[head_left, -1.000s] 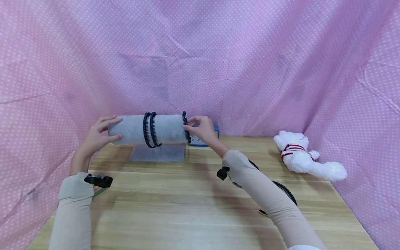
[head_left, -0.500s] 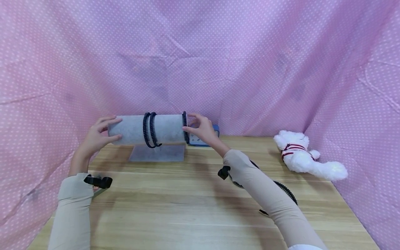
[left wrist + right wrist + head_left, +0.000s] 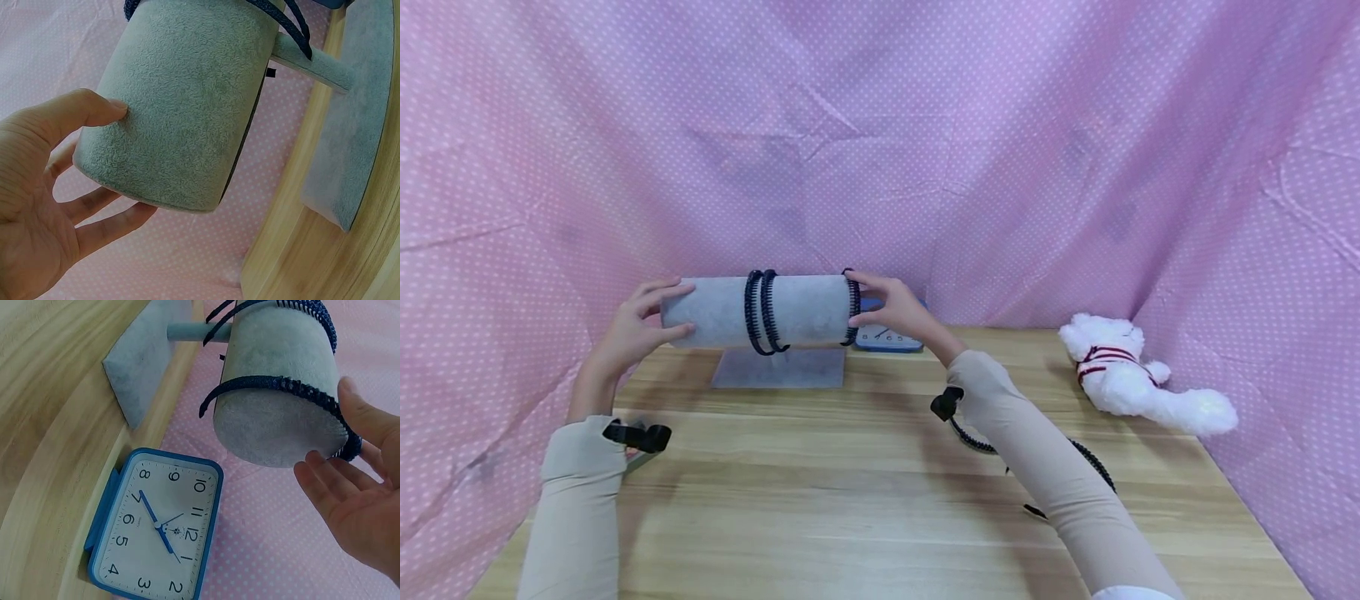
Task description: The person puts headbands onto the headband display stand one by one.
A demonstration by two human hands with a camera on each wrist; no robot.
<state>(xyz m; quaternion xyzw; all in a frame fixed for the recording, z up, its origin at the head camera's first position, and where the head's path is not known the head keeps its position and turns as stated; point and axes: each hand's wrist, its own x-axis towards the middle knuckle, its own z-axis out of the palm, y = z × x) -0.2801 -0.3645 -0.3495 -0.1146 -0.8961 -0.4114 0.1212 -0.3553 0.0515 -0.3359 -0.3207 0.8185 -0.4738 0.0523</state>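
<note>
A grey fuzzy cylinder (image 3: pixel 812 308) lies sideways on a stand with a flat base (image 3: pixel 778 368). Around its middle sit two black toothed headbands (image 3: pixel 767 310). A third headband (image 3: pixel 269 383) goes round the cylinder's right end. My left hand (image 3: pixel 628 327) holds the left end, thumb on the near face and fingers round the edge, as the left wrist view shows. At the right end, my right hand (image 3: pixel 898 308) has its fingers and thumb spread about the third headband. In the right wrist view its thumb (image 3: pixel 351 394) is at the band's edge, fingers below the end.
A blue-framed clock (image 3: pixel 162 519) stands behind the right hand. More black headbands (image 3: pixel 1093 465) lie on the wooden table (image 3: pixel 820 500), partly under the right sleeve. A white plush toy (image 3: pixel 1112 367) lies at the right. Pink dotted cloth (image 3: pixel 880 150) surrounds the table.
My right hand has let go of its pinch on the right-end headband, spread its fingers and shifted slightly right, uncovering more of the clock. My left hand stays in place.
</note>
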